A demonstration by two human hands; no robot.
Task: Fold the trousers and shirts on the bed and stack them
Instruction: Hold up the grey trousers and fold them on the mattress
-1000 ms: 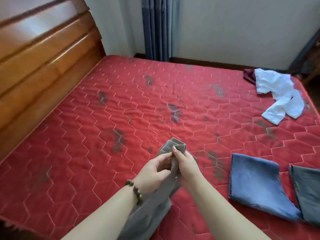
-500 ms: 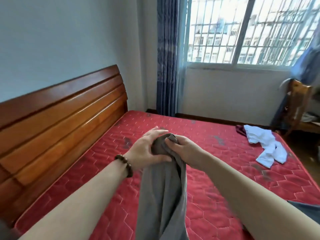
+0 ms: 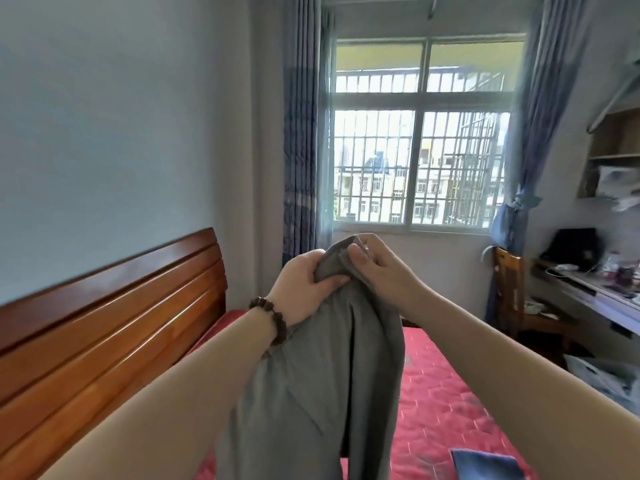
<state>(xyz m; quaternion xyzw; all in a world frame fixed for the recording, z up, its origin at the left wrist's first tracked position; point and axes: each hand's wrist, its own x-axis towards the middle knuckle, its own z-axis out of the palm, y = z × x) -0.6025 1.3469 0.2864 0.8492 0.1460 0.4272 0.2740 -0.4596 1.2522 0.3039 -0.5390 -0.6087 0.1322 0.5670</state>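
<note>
Shown raised in front of the window [image 3: 420, 161], grey trousers [image 3: 332, 368] hang from both hands above the red bed [image 3: 446, 403]. Left hand [image 3: 304, 289], with a bead bracelet [image 3: 273, 317] on its wrist, curls fingers and thumb round the bunched top end of the cloth; right hand [image 3: 381, 268] pinches the same end between thumb and fingertips, touching the left. From this hold the cloth falls in long loose folds past the lower edge of the view, which suggests a soft, light, limp fabric that would not hold a crease unaided and would sag wherever unsupported. Best hold, by this judgement, is along a hem or the waistband, hands apart at the two corners, so the legs hang flat and aligned. Folded blue cloth [image 3: 485, 465] lies on the bed at lower right; whether it is trousers cannot be told. Wooden headboard [image 3: 110, 327] stands at left.
</note>
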